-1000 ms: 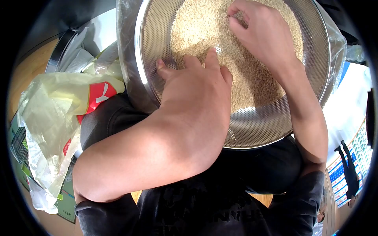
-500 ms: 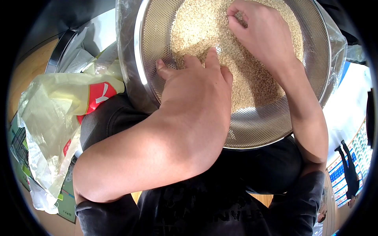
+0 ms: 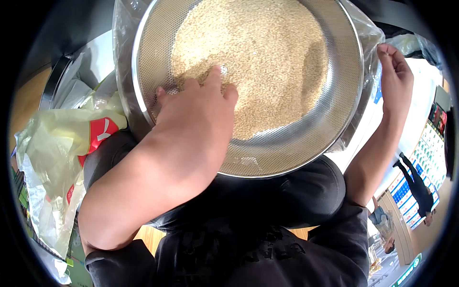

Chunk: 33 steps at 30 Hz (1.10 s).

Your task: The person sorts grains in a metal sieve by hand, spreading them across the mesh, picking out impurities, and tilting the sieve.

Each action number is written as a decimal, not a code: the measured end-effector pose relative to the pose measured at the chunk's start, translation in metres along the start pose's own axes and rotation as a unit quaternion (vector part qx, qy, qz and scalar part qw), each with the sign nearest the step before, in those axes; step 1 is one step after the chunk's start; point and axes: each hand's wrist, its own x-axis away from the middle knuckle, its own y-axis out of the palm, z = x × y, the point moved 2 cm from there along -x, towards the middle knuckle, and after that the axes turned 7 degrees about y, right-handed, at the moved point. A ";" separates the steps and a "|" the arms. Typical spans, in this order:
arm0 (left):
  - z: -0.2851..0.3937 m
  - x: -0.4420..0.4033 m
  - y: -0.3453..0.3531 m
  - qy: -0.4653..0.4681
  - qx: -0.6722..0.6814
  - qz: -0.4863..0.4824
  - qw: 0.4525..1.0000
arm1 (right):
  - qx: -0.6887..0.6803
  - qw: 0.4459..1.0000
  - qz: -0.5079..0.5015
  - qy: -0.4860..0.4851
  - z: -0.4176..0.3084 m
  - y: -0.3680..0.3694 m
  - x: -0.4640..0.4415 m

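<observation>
A large round metal sieve (image 3: 343,76) with perforated walls rests before my lap. It holds a broad heap of small tan grains (image 3: 258,52), which look like brown rice. My left hand (image 3: 203,103) lies over the near-left part of the heap, its fingers spread and the tips touching the grains. Beyond the sieve's right rim is my right hand (image 3: 398,79), thumb and fingers pinched together. Whatever it may hold is too small to make out. Clear plastic sheeting (image 3: 125,62) shows around the outside of the sieve.
At the left lies a crumpled yellowish plastic bag (image 3: 52,148) with a red label. My dark-trousered legs (image 3: 306,189) are below the sieve. Two people, one in dark clothes (image 3: 417,186), are farther off at the right, near shelving with blue and white items.
My right hand has left the grains and moved right, past the sieve's rim, still pinched. My left hand stays on the heap. The view has shifted, so the sieve appears farther left.
</observation>
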 end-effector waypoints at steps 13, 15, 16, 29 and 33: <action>0.004 -0.008 -0.008 -0.030 0.005 -0.070 0.997 | 0.072 0.995 0.049 -0.045 0.012 0.001 0.010; 0.005 -0.008 -0.009 -0.029 0.007 -0.065 0.997 | 0.041 0.996 0.029 -0.079 -0.021 0.016 0.028; 0.006 -0.005 -0.012 -0.026 0.017 -0.057 0.998 | 0.029 0.989 -0.046 -0.134 -0.032 0.030 0.034; -0.001 0.000 -0.001 0.014 -0.004 -0.035 0.999 | -0.018 0.887 -0.394 -0.240 -0.084 0.164 0.075; -0.001 0.001 -0.003 0.021 -0.015 -0.042 0.999 | -0.002 0.819 -0.563 -0.108 -0.075 0.151 0.072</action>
